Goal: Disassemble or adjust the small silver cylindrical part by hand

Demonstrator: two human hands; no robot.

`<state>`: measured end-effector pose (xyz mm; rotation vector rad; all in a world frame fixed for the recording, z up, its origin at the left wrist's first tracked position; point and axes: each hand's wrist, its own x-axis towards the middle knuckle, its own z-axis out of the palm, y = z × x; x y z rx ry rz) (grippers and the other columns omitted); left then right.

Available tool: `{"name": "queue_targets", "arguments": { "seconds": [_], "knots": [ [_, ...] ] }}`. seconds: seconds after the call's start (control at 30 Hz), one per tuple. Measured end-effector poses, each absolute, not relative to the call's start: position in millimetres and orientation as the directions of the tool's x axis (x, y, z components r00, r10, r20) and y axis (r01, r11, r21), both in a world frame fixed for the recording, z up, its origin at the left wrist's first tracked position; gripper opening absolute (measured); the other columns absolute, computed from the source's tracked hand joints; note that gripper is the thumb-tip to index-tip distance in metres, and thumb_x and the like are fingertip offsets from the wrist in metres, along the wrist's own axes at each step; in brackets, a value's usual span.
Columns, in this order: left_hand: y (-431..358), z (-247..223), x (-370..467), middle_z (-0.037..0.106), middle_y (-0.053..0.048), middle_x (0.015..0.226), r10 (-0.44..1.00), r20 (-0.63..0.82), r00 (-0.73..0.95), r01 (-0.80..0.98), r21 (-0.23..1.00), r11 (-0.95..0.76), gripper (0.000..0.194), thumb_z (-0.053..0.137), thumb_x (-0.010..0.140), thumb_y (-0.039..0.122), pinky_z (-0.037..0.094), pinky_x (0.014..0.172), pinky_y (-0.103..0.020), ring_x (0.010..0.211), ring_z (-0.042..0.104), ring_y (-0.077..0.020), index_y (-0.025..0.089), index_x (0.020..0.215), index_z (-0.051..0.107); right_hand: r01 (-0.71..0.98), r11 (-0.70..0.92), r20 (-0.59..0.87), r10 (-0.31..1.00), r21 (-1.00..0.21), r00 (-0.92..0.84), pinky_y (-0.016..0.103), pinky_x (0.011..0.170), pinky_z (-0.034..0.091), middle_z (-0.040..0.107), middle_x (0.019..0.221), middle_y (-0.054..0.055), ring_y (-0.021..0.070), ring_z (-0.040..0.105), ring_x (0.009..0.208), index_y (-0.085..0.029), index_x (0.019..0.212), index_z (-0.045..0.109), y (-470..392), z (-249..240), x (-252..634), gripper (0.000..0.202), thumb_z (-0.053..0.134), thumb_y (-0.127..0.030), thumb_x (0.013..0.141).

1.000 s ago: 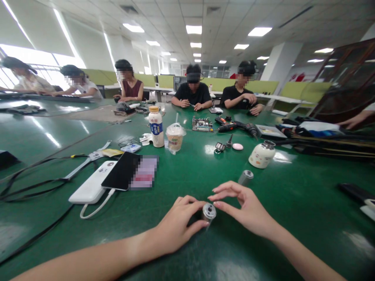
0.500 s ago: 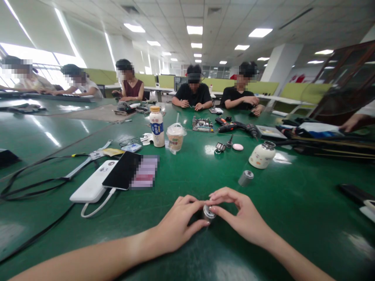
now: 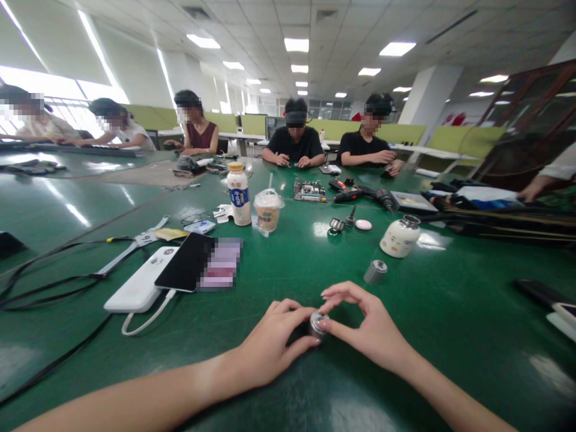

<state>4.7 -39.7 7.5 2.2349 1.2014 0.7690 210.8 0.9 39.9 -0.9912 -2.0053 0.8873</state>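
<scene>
A small silver metal cylinder (image 3: 317, 327) stands on the green table in front of me. My left hand (image 3: 274, 342) grips it from the left between thumb and fingers. On its top right edge rests the thumb of my right hand (image 3: 373, 327), whose index finger arches over the top with its tip close to the rim. A second silver cylinder (image 3: 375, 272) stands a little farther off to the right, in front of a cream bottle (image 3: 400, 237) with small faces drawn on it.
Left lie a white power bank (image 3: 143, 282) and a black phone (image 3: 186, 262) with a cable. Farther off are a milk bottle (image 3: 239, 195), a lidded cup (image 3: 268, 211), a circuit board (image 3: 309, 189) and a power drill (image 3: 366, 195). Several people sit across the table.
My right index finger has lifted slightly off the cylinder's top, while the thumb stays on it. My left hand keeps its grip. The whole view has shifted slightly.
</scene>
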Motion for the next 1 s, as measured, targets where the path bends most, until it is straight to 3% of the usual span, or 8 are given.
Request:
{"name": "queue_targets", "arguments": {
  "seconds": [0.13,0.47,0.63,0.77,0.87,1.0],
  "knots": [
    [-39.5,6.5,4.7,0.062,-0.005,0.115,0.858,0.248,0.450,0.588,0.640,-0.494,0.033,0.061,0.092,0.030,0.044,0.094,-0.037,0.106,0.055,-0.0224,0.027,0.125,0.057,0.374,0.459,0.284,0.854,-0.806,-0.435,0.041,0.090,0.045,0.076,0.084,0.000,0.0242,0.069,0.092,-0.025,0.096,0.065,-1.7,38.6,209.4,0.022,0.076,-0.029,0.078],
    [-40.0,6.5,4.4,0.062,-0.005,0.115,0.857,0.244,0.454,0.590,0.638,-0.494,0.031,0.061,0.093,0.030,0.044,0.094,-0.037,0.106,0.055,-0.0226,0.028,0.124,0.057,0.359,0.478,0.330,0.855,-0.802,-0.400,0.042,0.094,0.043,0.074,0.087,-0.001,0.0230,0.067,0.096,-0.026,0.098,0.062,-5.7,37.6,207.2,0.021,0.073,-0.020,0.081],
    [-38.6,6.8,4.4,0.062,-0.005,0.115,0.855,0.247,0.456,0.586,0.640,-0.497,0.031,0.060,0.094,0.030,0.043,0.094,-0.037,0.106,0.054,-0.0224,0.027,0.124,0.056,0.378,0.501,0.342,0.844,-0.779,-0.413,0.041,0.095,0.043,0.074,0.100,0.001,0.0232,0.065,0.101,-0.025,0.089,0.065,-5.4,39.0,207.8,0.011,0.072,-0.022,0.082],
    [-38.9,4.1,4.1,0.061,-0.006,0.114,0.860,0.240,0.451,0.596,0.636,-0.490,0.031,0.060,0.093,0.031,0.044,0.094,-0.038,0.105,0.054,-0.0229,0.027,0.124,0.057,0.404,0.547,0.380,0.822,-0.734,-0.424,0.041,0.096,0.041,0.077,0.087,-0.003,0.0237,0.064,0.102,-0.029,0.103,0.063,-4.9,37.9,208.0,0.026,0.075,-0.021,0.081],
    [-39.1,2.7,3.8,0.060,-0.006,0.115,0.860,0.240,0.451,0.591,0.641,-0.489,0.033,0.061,0.093,0.031,0.043,0.094,-0.037,0.106,0.054,-0.0224,0.028,0.125,0.056,0.406,0.602,0.440,0.791,-0.688,-0.425,0.041,0.095,0.040,0.077,0.082,-0.005,0.0230,0.065,0.097,-0.029,0.096,0.064,-6.7,36.2,207.5,0.022,0.075,-0.018,0.080],
    [-38.4,4.5,3.8,0.060,-0.005,0.115,0.860,0.234,0.453,0.586,0.649,-0.486,0.031,0.061,0.093,0.031,0.043,0.095,-0.036,0.106,0.054,-0.0217,0.028,0.123,0.057,0.337,0.546,0.425,0.826,-0.767,-0.371,0.038,0.091,0.046,0.076,0.083,-0.003,0.0212,0.070,0.090,-0.027,0.095,0.063,-4.8,39.2,209.2,0.019,0.073,-0.020,0.081]
  ]
}}
